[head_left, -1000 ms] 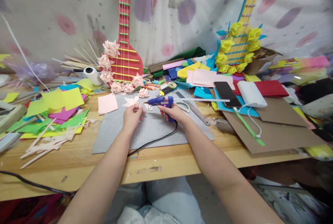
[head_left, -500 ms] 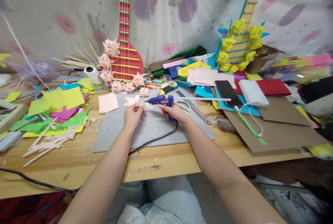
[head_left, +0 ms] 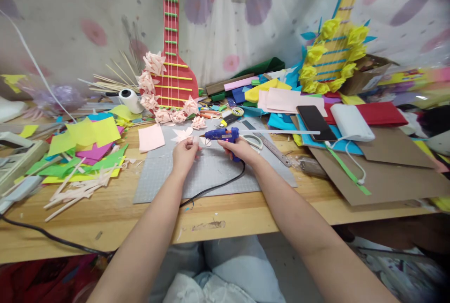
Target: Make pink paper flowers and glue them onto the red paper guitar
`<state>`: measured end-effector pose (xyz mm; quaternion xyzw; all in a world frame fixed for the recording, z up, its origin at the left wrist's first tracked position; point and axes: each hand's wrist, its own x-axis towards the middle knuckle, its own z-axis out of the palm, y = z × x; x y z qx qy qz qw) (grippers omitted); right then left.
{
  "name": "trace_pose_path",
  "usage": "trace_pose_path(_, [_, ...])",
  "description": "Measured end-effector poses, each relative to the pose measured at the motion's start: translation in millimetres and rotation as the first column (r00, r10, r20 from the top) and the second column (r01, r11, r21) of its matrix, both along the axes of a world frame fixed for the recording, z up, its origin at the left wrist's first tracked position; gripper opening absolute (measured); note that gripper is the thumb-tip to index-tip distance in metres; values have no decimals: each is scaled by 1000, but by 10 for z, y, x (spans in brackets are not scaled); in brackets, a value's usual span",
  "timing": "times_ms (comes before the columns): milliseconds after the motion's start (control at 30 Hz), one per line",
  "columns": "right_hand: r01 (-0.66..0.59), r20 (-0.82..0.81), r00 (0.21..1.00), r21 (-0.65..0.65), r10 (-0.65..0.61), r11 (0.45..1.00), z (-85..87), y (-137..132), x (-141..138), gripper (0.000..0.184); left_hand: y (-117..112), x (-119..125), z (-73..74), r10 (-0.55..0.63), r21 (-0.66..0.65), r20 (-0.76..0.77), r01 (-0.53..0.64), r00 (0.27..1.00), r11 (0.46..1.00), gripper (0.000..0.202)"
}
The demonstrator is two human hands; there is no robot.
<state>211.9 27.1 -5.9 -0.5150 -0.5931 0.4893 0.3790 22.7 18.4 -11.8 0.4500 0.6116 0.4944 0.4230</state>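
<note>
My right hand (head_left: 236,149) is wrapped round a blue hot glue gun (head_left: 222,134), its nozzle pointing left and a long glue stick jutting from its back. Close to the nozzle tip, my left hand (head_left: 185,154) pinches a small pale pink paper piece (head_left: 196,140), mostly hidden by the fingers. Just behind that hand, pale pink paper petals (head_left: 181,134) lie on the grey cutting mat (head_left: 158,183). A finished pink paper flower (head_left: 198,123) sits at the mat's back edge.
A red guitar model (head_left: 180,87) with pink flowers stands behind the mat, a yellow one (head_left: 330,59) at right. Scissors (head_left: 253,141) and a metal ruler (head_left: 276,149) lie beside the right hand. The gun's black cord (head_left: 214,187) crosses the mat. Paper scraps (head_left: 87,153) lie left.
The whole view has shifted slightly, so things appear a little further right. Both hands keep the same hold, with the glue gun's nozzle still close to the left fingers.
</note>
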Motion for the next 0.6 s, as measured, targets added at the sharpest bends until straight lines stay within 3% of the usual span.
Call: trace_pose_path(600, [-16,-72,997,-1,16,1000,19,-27,-40,38,-3,8,-85,-40,43,-100,45,994,998,14])
